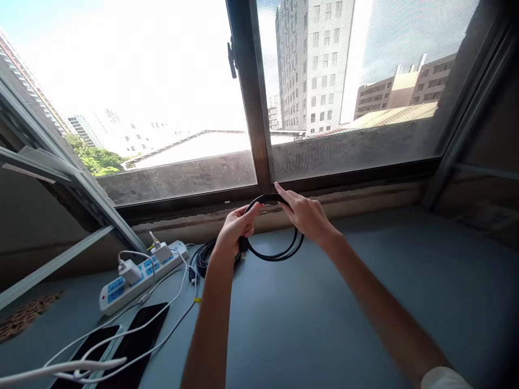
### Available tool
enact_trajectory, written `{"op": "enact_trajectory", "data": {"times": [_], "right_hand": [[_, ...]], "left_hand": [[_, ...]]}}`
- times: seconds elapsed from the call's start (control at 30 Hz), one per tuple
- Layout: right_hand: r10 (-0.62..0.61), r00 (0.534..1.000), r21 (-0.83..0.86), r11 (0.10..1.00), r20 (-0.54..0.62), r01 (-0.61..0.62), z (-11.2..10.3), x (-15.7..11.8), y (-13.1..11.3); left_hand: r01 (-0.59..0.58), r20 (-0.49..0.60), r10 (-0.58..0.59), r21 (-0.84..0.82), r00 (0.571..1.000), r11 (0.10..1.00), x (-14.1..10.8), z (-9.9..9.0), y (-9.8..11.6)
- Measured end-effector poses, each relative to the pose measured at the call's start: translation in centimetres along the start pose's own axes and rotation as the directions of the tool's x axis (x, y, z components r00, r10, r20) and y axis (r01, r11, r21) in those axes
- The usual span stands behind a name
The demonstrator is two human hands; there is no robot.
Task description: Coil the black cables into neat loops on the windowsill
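A black cable (279, 258), looped into a ring of a few turns, is held up in the air over the blue-grey table. My left hand (239, 227) is closed round the left side of the ring, with a dark connector end hanging just below the fingers. At the upper right of the ring, my right hand (304, 213) pinches the cable, its index finger stretched out upward. Behind my left wrist, a second coil of black cable (205, 256) lies on the table, partly hidden by my forearm.
A white power strip (141, 278) with white plug adapters stands at the left. Thin white cables (178, 319) run across two dark phones (141, 335) near the front. The window frame (259, 135) and sill rise behind the table (316, 319); metal bars (57, 265) stand at the left.
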State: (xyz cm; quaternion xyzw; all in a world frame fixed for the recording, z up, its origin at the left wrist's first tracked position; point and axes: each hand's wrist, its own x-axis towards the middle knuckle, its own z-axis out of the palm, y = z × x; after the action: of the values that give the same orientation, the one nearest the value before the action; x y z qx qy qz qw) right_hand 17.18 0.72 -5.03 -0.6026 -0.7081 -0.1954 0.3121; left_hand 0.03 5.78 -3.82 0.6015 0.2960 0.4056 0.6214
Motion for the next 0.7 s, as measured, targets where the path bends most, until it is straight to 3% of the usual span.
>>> {"op": "enact_trajectory", "data": {"times": [0.13,0.27,0.5,0.7], "right_hand": [[0.082,0.995,-0.095,0.992,0.054,-0.077,1.0,0.2,-0.3],[0.14,0.983,-0.032,0.99,0.12,-0.137,1.5,0.0,0.2],[0.12,0.963,0.264,0.947,0.24,-0.184,0.6,-0.3,0.9],[0.114,0.963,0.271,0.945,0.245,-0.181,0.1,-0.2,1.1]], "left_hand": [[-0.014,-0.092,0.009,-0.049,0.996,0.999,-0.1,0.8,-0.2],[-0.019,-0.113,0.017,-0.016,0.993,1.0,-0.4,1.4,0.0],[-0.035,-0.129,0.062,0.2,0.99,0.979,-1.8,2.2,1.4],[-0.073,-0.069,0.109,0.395,0.992,0.916,-3.1,3.3,2.3]]}}
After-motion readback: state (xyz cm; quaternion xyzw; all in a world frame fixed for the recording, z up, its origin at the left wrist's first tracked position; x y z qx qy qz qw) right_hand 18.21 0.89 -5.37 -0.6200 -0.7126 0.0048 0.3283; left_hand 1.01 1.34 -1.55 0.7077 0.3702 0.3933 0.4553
